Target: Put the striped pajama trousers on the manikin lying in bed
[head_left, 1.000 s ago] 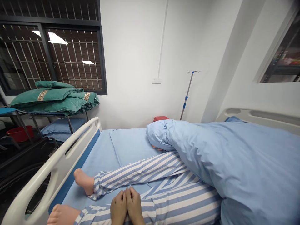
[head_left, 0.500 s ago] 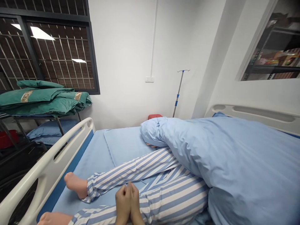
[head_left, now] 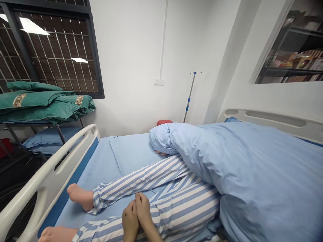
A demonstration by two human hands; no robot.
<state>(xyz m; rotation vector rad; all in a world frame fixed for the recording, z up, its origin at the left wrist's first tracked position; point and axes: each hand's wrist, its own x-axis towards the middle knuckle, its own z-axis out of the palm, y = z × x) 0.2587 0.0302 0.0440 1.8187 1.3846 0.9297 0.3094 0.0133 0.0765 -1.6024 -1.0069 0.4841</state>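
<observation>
My left hand (head_left: 130,215) and my right hand (head_left: 143,207) are curled closed and pressed side by side, low in the middle of the view. The right sits slightly higher. Nothing shows in either. Behind and beneath them in the view are blue-and-white striped trousers (head_left: 184,206) on a figure lying on the bed. Its bare feet (head_left: 80,196) look smooth, like a manikin's. A light blue quilt (head_left: 252,161) covers the figure's upper part, with a few fingertips (head_left: 160,153) peeking from under its edge. I cannot tell whether my hands touch the trousers.
A cream footboard (head_left: 47,176) bounds the bed's left end, and a headboard (head_left: 267,121) the right. Beyond the light blue sheet (head_left: 133,151) stand an IV pole (head_left: 189,97) and a red object (head_left: 164,122). Folded green bedding (head_left: 45,104) lies on a rack at left.
My right hand has shifted up a little and tilted against the left, its forearm now slanting more. The whole view has moved slightly. The quilt and legs lie as before.
</observation>
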